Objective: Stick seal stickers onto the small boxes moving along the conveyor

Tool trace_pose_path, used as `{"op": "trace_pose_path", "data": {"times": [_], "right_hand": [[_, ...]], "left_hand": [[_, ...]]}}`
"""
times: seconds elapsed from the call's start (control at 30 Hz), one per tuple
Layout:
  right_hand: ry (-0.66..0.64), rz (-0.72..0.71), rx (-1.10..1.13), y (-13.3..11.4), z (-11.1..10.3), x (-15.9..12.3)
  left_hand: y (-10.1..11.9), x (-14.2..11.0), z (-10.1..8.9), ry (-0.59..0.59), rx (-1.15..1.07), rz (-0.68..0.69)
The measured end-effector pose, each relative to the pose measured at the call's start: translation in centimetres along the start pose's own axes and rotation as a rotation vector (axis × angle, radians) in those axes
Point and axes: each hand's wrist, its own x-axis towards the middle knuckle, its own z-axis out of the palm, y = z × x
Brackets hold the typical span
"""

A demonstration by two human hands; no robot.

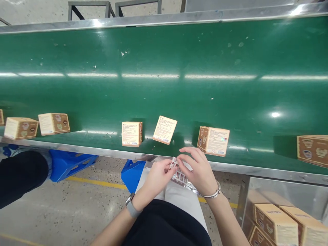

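A shiny sheet point(181, 176) of small printed squares hangs between your two hands, above your lap and just on your side of the metal edge point(150, 157) of the green belt point(153, 95). Your left hand point(157, 176) pinches its left edge between thumb and forefinger. Your right hand point(201, 172) has its lower fingertips at the sheet's top end, the upper fingers spread beyond; whether they grip or merely touch, you cannot tell from here.

The sheet slants, its top end toward the belt at your fingertips, its lower end running down under your right palm. The long axis seems to follow that slant, though your fingers and palm cover parts of it.

It looks light, thin and bendy, its glossy face likely slippery and apt to crease; the outer edges and corners would be the places to take hold. Just past your fingertips, a tilted box point(165, 130) lies on the belt, with another box point(130, 134) to their left and a third box point(215, 141) to their right.
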Motion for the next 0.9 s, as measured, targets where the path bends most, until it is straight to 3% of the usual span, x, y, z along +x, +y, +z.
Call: {"op": "trace_pose_path", "data": {"times": [0.13,0.27,0.37,0.47,0.53,0.67,0.9], "right_hand": [[0.013,0.122,0.196,-0.5,-0.6,0.0],[0.076,0.474,0.469,-0.6,-0.5,0.4],[0.231,0.787,0.681,0.1,1.0,1.2],[0.426,0.969,0.757,0.9,3.0,2.3],[0.52,0.983,0.744,1.3,4.1,3.1],[0.567,0.948,0.689,1.2,5.0,4.2],[0.579,0.917,0.577,2.8,3.6,4.0]], "left_hand": [[-0.5,0.0,-0.6,0.056,0.012,-0.028],[-0.7,-0.1,-1.6,0.106,0.14,0.034],[-0.6,-0.1,-2.2,0.152,0.386,0.237],[-0.6,0.4,-2.5,0.138,0.66,0.547],[-0.7,1.1,-2.5,0.074,0.821,0.651],[-1.4,2.4,-2.3,-0.021,0.958,0.663],[-1.1,3.3,-0.5,-0.065,0.966,0.636]]}}
